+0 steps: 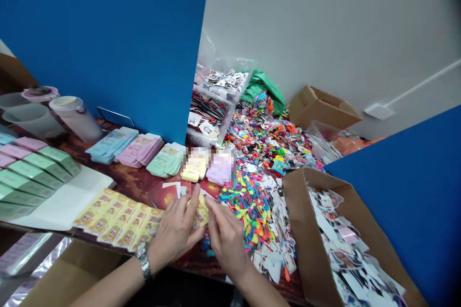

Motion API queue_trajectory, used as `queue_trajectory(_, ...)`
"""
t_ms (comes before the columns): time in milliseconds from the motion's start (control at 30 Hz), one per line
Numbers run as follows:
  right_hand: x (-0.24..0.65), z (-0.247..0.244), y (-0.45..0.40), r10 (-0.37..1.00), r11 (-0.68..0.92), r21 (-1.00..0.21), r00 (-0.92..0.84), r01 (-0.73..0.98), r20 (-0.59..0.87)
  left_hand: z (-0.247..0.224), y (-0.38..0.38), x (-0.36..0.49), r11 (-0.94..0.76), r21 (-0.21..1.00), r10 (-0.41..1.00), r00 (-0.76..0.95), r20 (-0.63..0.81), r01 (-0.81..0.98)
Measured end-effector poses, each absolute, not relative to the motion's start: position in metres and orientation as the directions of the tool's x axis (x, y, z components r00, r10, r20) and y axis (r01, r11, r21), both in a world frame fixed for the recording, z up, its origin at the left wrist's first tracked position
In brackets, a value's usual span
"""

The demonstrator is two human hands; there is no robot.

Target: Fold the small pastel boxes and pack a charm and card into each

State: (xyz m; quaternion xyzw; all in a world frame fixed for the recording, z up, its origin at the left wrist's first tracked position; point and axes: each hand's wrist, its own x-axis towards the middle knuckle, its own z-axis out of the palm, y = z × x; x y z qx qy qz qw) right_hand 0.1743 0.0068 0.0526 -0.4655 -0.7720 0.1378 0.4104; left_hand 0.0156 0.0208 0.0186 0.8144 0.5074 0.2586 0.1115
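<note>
My left hand point(176, 232), with a metal wristwatch point(144, 261) on its wrist, and my right hand point(226, 239) meet over the front of a dark red wood-patterned table point(137, 187). Between them is a small yellow printed card point(200, 215), held by the fingertips of both hands. A row of yellow printed packets point(117, 218) lies just left of my left hand. A heap of bright coloured paper pieces point(248, 211) lies right of my right hand. The card's lower part is partly hidden by my fingers.
Stacks of green, pink and blue packets point(36, 172) stand at left. An open cardboard box of printed cut-outs point(342, 244) sits at right. Plastic bins point(219, 86) and a cardboard box point(320, 108) stand behind the heap, between blue partitions.
</note>
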Motion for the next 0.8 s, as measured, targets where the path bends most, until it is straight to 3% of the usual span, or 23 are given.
queue_trajectory(167, 0.168, 0.025, -0.006, 0.732, 0.612, -0.428, -0.271, 0.665, 0.625, 0.022, 0.014, 0.010, -0.437, 0.424, 0.898, 0.354, 0.262, 0.793)
queue_trajectory(233, 0.167, 0.017, -0.008, 0.758, 0.607, -0.484, -0.276, 0.631, 0.591, 0.025, 0.007, 0.005, -0.411, 0.436, 0.911, 0.364, 0.192, 0.800)
queue_trajectory(333, 0.164, 0.008, -0.010, 0.860, 0.503, -0.667, -0.246, 0.549, 0.446, 0.026, -0.008, -0.009, -0.401, 0.514, 0.903, 0.422, 0.083, 0.758)
queue_trajectory(433, 0.154, 0.001, -0.012, 0.892, 0.449, -0.749, -0.284, 0.487, 0.350, 0.021, -0.020, -0.027, -0.411, 0.530, 0.895, 0.439, 0.079, 0.742)
queue_trajectory(667, 0.118, -0.012, -0.007, 0.925, 0.327, -0.801, -0.345, 0.502, 0.161, 0.010, -0.020, -0.052, -0.321, 0.180, 0.942, 0.295, 0.159, 0.930)
queue_trajectory(800, 0.103, -0.023, -0.008, 0.930, 0.248, -0.846, -0.360, 0.471, 0.072, 0.010, -0.005, -0.080, -0.284, 0.160, 0.928, 0.229, 0.292, 0.945)
